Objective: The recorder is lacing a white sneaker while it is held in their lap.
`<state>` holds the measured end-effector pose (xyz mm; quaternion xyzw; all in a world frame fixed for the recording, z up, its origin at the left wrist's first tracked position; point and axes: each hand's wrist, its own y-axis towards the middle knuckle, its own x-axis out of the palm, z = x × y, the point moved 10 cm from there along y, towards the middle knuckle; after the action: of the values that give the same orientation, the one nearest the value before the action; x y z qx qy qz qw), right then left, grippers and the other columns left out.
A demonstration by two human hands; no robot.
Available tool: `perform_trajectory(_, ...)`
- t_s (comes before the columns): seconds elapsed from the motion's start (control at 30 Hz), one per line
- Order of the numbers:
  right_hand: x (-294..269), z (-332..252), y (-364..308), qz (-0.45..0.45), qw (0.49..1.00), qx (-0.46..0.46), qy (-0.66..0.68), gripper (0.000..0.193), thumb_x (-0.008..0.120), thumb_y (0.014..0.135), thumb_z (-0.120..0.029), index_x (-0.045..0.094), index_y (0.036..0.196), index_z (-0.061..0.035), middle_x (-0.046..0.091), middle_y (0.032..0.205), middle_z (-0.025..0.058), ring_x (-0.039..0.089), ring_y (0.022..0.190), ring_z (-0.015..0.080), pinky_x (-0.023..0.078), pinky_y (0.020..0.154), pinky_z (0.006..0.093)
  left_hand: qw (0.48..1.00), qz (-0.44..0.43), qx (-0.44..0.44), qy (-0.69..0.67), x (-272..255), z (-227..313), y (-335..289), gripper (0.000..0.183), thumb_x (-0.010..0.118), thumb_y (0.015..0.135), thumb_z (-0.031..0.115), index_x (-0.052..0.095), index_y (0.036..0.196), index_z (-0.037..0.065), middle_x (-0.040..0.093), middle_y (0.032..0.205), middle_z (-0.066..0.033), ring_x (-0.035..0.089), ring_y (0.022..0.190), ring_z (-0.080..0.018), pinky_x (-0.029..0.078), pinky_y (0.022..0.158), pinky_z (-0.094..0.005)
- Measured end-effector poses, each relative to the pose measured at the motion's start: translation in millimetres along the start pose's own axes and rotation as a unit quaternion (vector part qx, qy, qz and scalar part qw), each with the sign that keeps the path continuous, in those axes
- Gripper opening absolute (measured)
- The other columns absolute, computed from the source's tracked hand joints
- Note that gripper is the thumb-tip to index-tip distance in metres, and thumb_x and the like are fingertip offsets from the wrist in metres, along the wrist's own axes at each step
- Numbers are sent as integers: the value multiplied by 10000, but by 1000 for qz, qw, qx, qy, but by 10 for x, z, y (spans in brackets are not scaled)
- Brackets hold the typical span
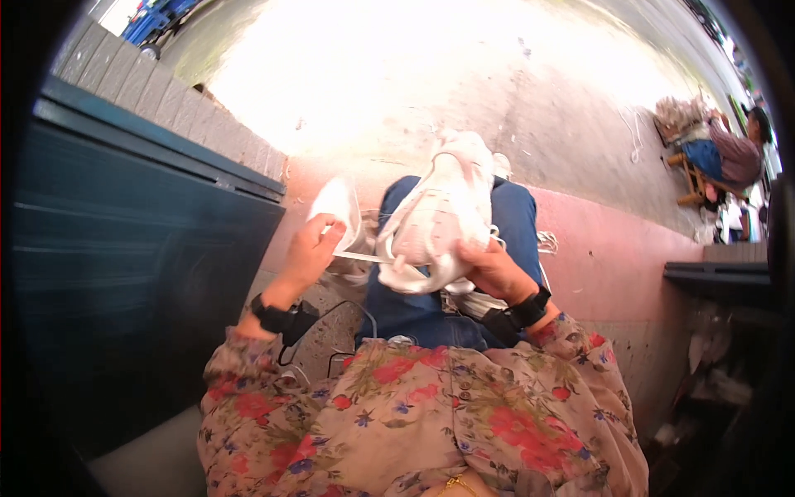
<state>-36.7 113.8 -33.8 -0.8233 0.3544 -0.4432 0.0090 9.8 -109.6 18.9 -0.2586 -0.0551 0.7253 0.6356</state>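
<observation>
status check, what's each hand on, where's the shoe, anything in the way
Left hand pinching lace, drawn taut; right hand gripping shoe. Shoe over lap. Dark cable near left wrist, not blocking shoe.

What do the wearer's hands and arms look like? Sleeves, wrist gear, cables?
Left hand and right hand: no gloves. Tan floral sleeves, red and blue blooms. Black wristbands with boxy black modules. Thin dark cable loops beside the left one.
</observation>
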Motion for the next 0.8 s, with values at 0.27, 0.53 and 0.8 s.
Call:
perform_trajectory(0.27, -624, -276, -104, 14, 986, -96, 134, 439, 519, 874, -199, 388, 1244, -1, 502, 1191, 93, 506, 1072, 208, 398, 927, 369, 899, -147, 351, 217, 1589, 708, -391, 444, 655, 738, 132, 455, 1126, 51, 506, 1092, -136, 579, 806, -297, 466, 670, -350)
perform_trajectory(0.53, -995, 439, -742, 278, 956, 49, 75, 288, 486, 885, -297, 528, 994, -34, 553, 916, 86, 545, 878, 214, 443, 819, 368, 903, -39, 334, 266, 1518, 800, -106, 221, 579, 765, 85, 531, 976, 42, 565, 849, -148, 558, 761, -352, 457, 638, -396)
perform_trajectory(0.8, -775, 726, -233, 180, 956, 83, 218, 480, 401, 889, -421, 401, 1202, -57, 453, 1148, 172, 473, 1031, 271, 382, 901, 409, 849, -169, 373, 334, 1567, 831, -479, 220, 620, 707, 71, 560, 918, 73, 550, 794, -120, 560, 727, -298, 443, 605, -384)
